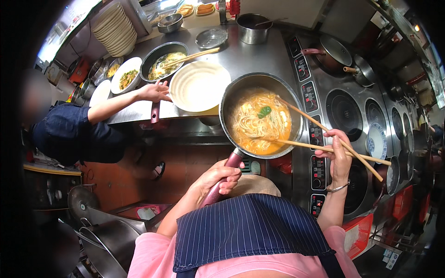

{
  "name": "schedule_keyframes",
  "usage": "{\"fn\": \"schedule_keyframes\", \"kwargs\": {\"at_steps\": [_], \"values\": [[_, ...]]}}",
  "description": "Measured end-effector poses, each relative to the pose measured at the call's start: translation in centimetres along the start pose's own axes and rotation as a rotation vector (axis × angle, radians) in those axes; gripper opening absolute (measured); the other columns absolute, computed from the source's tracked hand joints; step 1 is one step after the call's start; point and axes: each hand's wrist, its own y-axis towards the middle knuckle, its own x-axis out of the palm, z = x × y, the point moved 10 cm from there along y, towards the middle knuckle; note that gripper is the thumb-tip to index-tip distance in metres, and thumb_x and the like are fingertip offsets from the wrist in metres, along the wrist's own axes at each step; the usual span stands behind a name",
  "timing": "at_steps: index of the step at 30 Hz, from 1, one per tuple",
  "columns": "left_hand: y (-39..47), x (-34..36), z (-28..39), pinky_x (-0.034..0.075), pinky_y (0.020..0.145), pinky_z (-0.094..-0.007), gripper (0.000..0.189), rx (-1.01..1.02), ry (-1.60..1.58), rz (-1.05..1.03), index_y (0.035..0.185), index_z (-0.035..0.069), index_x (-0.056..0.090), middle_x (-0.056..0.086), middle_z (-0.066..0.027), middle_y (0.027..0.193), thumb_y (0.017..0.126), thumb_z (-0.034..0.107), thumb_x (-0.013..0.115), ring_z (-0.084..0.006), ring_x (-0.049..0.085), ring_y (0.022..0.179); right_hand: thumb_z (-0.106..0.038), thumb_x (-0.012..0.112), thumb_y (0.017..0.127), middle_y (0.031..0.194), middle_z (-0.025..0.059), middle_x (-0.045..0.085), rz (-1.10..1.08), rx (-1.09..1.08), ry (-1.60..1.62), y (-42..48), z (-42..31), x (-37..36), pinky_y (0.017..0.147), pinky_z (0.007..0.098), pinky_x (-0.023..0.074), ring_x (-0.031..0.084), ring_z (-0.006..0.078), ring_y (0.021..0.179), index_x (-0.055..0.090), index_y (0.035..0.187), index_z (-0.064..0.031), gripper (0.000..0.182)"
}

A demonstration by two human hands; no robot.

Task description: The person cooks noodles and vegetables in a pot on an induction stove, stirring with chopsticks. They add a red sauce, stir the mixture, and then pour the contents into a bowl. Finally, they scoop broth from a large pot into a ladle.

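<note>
My left hand [222, 176] grips the dark red handle [233, 161] of a saucepan [227, 104], which is tilted a little. Thin noodles [255, 121] in orange broth fill its bottom, with a green leaf [264, 111] on top. Two long wooden chopsticks [302, 143] are held in my right hand [335, 149], spread apart, with their tips among the noodles. Just left of the pan, a wide cream bowl [200, 87] stands on the steel counter; its inside looks bare. A co-worker's hand [154, 93] touches or nearly touches that bowl's left rim.
A second pan [165, 64] of noodle soup has chopsticks [193, 57] across it. Nearby are a bowl of food [128, 77], stacked plates [114, 31] and a steel pot [254, 31]. Induction hobs [344, 109] with control panels line my right, bearing a blue-patterned bowl [377, 142].
</note>
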Motion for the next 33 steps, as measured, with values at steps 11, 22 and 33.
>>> {"fn": "schedule_keyframes", "kwargs": {"at_steps": [11,22,33], "values": [[-2.0,1.8,2.7,0.031,0.031,-0.0206,0.020,0.158,0.133,0.196,0.096,0.005,0.042,0.038,-0.0014,0.059,0.080,0.005,0.053,-0.0067,0.034,0.037,-0.031,0.042,0.091,0.074,0.0100,0.057,0.006,0.097,0.497,6.6,9.0,2.6,0.055,0.0308,0.0557,0.062,0.0194,0.059,0.053,0.090,-0.0002,0.032],[-6.5,1.6,3.5,0.030,0.029,-0.0195,0.024,0.426,-0.250,0.132,0.106,0.001,0.040,0.037,-0.0017,0.059,0.085,0.007,0.050,-0.0059,0.032,0.035,-0.029,0.044,0.091,0.074,0.0094,0.056,-0.380,0.173,0.541,9.0,5.7,15.7,0.056,0.0303,0.0552,0.061,0.0181,0.060,0.052,0.089,-0.0005,0.030],[-12.1,1.8,5.3,0.032,0.031,-0.0211,0.024,0.731,-0.496,0.023,0.109,0.000,0.037,0.036,-0.0022,0.059,0.087,0.007,0.043,-0.0067,0.033,0.036,-0.014,0.054,0.084,0.109,0.0088,0.051,-1.149,0.483,0.134,5.0,11.0,29.0,0.076,0.0318,0.0493,0.055,0.0177,0.093,0.035,0.128,-0.0009,0.049]]}}
